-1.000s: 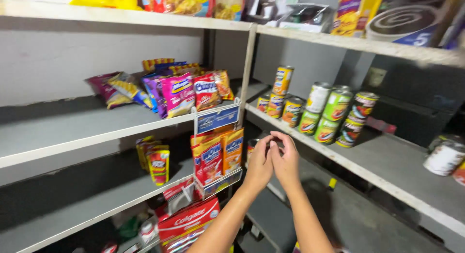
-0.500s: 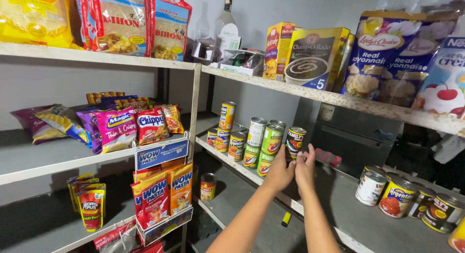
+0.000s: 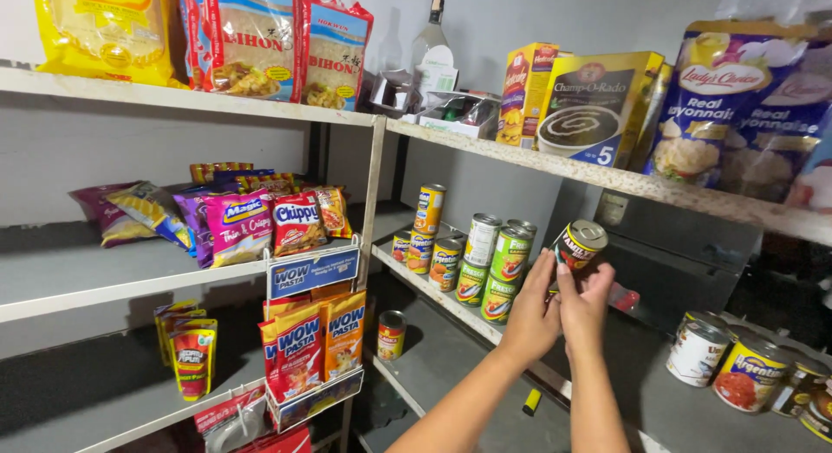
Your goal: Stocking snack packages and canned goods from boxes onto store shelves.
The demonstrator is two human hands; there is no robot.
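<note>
Red-labelled and silver-topped, a small can (image 3: 578, 246) sits tilted in the air above the front edge of the middle shelf (image 3: 641, 392), lifted clear of the board. The right hand (image 3: 588, 304) has its fingers curled closed around the can's lower end, while the left hand (image 3: 531, 312) reaches in beside it with fingertips resting on the label; its fingers are only partly bent, steadying rather than gripping.

Just to the left, touching neither hand, stands a double-stacked cluster of green-labelled cans (image 3: 494, 267) near the shelf's front edge, with orange-labelled cans (image 3: 425, 232) further toward its left end. At the shelf's right end, well apart, is a group of wider tins (image 3: 737, 366).

Judging by this, the can is off the shelf and fully in hand, but not yet set anywhere; the stacked group looks settled, and bare board lies directly below the hands.
</note>
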